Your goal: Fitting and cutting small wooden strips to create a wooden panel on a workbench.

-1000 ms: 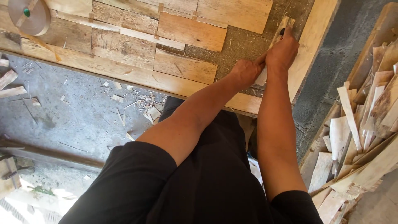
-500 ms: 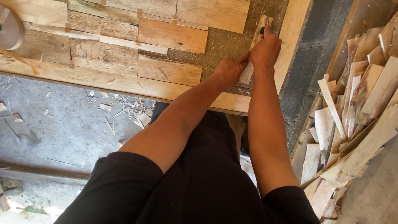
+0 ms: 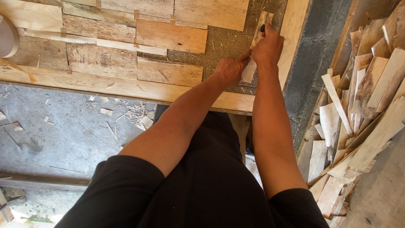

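1. Narrow wood strip [image 3: 258, 46] lying slanted on the rough brown board [image 3: 223, 42], near the right rail of the wooden frame [image 3: 295, 38], top end pointing up toward the far edge.
2. Left hand [image 3: 230, 69] pressed down on the lower part of the strip, fingers curled together, index finger [image 3: 244, 55] stretched toward the other hand.
3. Right hand [image 3: 268, 44] closed around a small dark tool with a red part [image 3: 263, 29], tip set against the strip; kind of tool too small to tell.
4. Both hands touching each other over the strip, same grip as half a second ago; only the view moved, so hands and strip now sit a little lower and more to the centre than before.
5. Flat wood pieces [image 3: 171, 36] already fitted side by side in rows on the left part of the frame, as in the earlier picture.
6. Round pale object [image 3: 7, 36] at the left edge, cut by the border, more hidden one second ago at another place in the view.
7. Heap of thin wood offcuts [image 3: 358, 105] on the right, beside the grey concrete edge.
8. Grey floor [image 3: 63, 135] under the frame, scattered with small chips [image 3: 139, 120].
9. Black clothing [image 3: 202, 190] filling the lower middle.
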